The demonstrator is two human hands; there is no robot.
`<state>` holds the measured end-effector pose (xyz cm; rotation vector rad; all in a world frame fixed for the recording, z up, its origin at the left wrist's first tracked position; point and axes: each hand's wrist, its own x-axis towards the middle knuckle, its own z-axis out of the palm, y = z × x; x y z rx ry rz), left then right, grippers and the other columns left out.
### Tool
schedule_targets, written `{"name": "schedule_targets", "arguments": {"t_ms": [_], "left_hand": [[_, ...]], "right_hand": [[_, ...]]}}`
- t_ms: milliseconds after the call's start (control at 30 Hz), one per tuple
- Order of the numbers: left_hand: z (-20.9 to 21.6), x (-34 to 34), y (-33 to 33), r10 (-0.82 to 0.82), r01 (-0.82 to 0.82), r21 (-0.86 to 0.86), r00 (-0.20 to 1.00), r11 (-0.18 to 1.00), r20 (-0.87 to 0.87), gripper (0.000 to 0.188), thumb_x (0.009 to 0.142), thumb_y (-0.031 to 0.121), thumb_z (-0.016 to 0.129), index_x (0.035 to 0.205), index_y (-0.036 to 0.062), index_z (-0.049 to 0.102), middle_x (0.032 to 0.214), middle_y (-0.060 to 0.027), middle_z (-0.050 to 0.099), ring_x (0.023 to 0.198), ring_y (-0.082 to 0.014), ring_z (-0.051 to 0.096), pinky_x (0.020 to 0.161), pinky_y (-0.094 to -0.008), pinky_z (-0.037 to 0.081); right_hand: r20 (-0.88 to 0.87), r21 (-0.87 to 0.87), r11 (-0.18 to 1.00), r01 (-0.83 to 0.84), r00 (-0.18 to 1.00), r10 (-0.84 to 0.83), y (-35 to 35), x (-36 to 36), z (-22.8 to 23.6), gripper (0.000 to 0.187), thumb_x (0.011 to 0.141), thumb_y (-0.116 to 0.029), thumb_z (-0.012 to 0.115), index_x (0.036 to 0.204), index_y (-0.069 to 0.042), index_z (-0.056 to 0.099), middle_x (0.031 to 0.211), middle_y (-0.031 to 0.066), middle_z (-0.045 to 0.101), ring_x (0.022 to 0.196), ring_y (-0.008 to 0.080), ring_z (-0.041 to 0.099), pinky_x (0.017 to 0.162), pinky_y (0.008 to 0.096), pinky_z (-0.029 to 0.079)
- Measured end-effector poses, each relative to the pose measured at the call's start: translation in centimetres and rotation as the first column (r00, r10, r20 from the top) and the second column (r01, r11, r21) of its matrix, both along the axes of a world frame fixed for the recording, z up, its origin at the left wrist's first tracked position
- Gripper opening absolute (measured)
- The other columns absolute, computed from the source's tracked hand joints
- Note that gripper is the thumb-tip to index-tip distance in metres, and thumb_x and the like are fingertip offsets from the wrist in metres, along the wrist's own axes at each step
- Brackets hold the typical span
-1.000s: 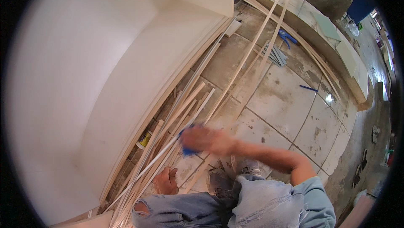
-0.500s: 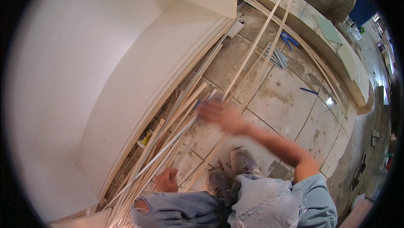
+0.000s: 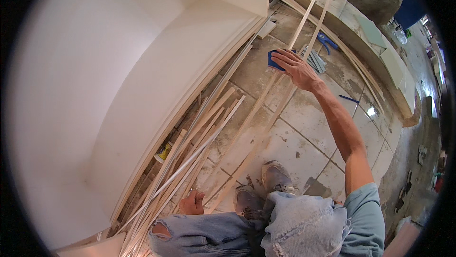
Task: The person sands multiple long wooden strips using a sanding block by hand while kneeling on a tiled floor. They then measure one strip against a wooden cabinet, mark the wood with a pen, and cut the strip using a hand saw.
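Observation:
My right hand (image 3: 295,67) is stretched far forward, its fingers laid over a blue sanding block (image 3: 276,61) against a long, thin wooden strip (image 3: 304,23). This pale strip runs from the far top edge down toward my left hand (image 3: 192,203). Low beside my knee, the left hand is closed, with its fingers curled around the strip's near end, which is partly hidden. A second slim strip (image 3: 324,12) lies just right of the first, crossing the tiled floor.
Loose strips (image 3: 209,136) are piled along a big white panelled cabinet (image 3: 137,91) on the left. A blue clamp (image 3: 327,42), grey metal pieces (image 3: 314,62) and a blue pen (image 3: 349,99) lie on the right. A tiled ledge (image 3: 351,22) curves behind them.
My right hand has slid forward along the strip with the sanding block, from near the strip pile to beside the grey pieces. The left hand has hardly moved.

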<state>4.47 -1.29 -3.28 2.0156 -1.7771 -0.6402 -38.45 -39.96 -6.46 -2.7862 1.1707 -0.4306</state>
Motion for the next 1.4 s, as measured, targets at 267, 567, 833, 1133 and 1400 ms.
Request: {"name": "schedule_targets", "arguments": {"t_ms": [267, 567, 833, 1133, 1400], "left_hand": [[1.5, -1.0, -2.8, 0.13, -0.093, 0.199, 0.975, 0.976, -0.181, 0.023, 0.095, 0.018, 0.066, 0.084, -0.0013, 0.061, 0.057, -0.0201, 0.05, 0.046, -0.0293, 0.048, 0.048, -0.0375, 0.038], [0.3, -0.8, -2.0, 0.252, -0.104, 0.394, 0.904, 0.913, -0.346, 0.023, 0.095, 0.018, 0.066, 0.087, -0.0038, 0.065, 0.056, -0.0091, 0.054, 0.052, -0.0133, 0.047, 0.051, -0.032, 0.039], [3.1, -1.9, -4.6, 0.233, -0.099, 0.367, 0.911, 0.925, -0.34, 0.028, 0.095, 0.023, 0.069, 0.084, -0.0029, 0.064, 0.058, -0.0121, 0.056, 0.054, -0.0137, 0.048, 0.052, -0.0333, 0.04], [1.5, -0.3, -3.4, 0.164, 0.028, 0.474, 0.919, 0.88, -0.359, 0.05, 0.098, 0.046, 0.063, 0.08, 0.0014, 0.052, 0.064, -0.0003, 0.047, 0.062, -0.0082, 0.041, 0.053, -0.0291, 0.035], [1.7, -1.1, -5.0, 0.216, 0.152, 0.558, 0.815, 0.816, -0.538, 0.048, 0.101, 0.048, 0.058, 0.08, 0.0056, 0.051, 0.061, 0.0041, 0.037, 0.055, -0.0082, 0.033, 0.05, -0.031, 0.028]], "right_hand": [[0.329, 0.149, 0.903, -0.404, 0.881, 0.34, 23.2, 19.6, -0.4, 0.06, 0.096, -0.017, 0.044, 0.154, -0.008, 0.035, 0.162, 0.0126, 0.03, 0.151, 0.0299, 0.026, 0.126, 0.0461, 0.015], [0.048, 0.023, 1.0, -0.02, 0.999, 0.019, 3.6, 3.3, -1.5, 0.053, 0.1, -0.028, 0.05, 0.15, -0.012, 0.044, 0.158, 0.0101, 0.038, 0.15, 0.0261, 0.029, 0.125, 0.0463, 0.018], [0.356, 0.311, 0.924, -0.224, 0.928, 0.105, 21.3, 16.0, -2.8, 0.06, 0.097, -0.019, 0.042, 0.156, -0.014, 0.033, 0.164, 0.0087, 0.026, 0.153, 0.0279, 0.02, 0.126, 0.0476, 0.01], [0.179, 0.046, 0.983, 0.176, 0.967, -0.182, 4.5, 3.3, -2.6, 0.053, 0.098, -0.018, 0.05, 0.15, -0.009, 0.044, 0.159, 0.0138, 0.036, 0.151, 0.0304, 0.026, 0.124, 0.0471, 0.018], [0.138, 0.14, 0.979, -0.147, 0.982, 0.127, 20.1, 14.9, -3.5, 0.057, 0.1, -0.023, 0.047, 0.155, -0.01, 0.036, 0.163, 0.0099, 0.029, 0.153, 0.0255, 0.02, 0.126, 0.0465, 0.011]]}}
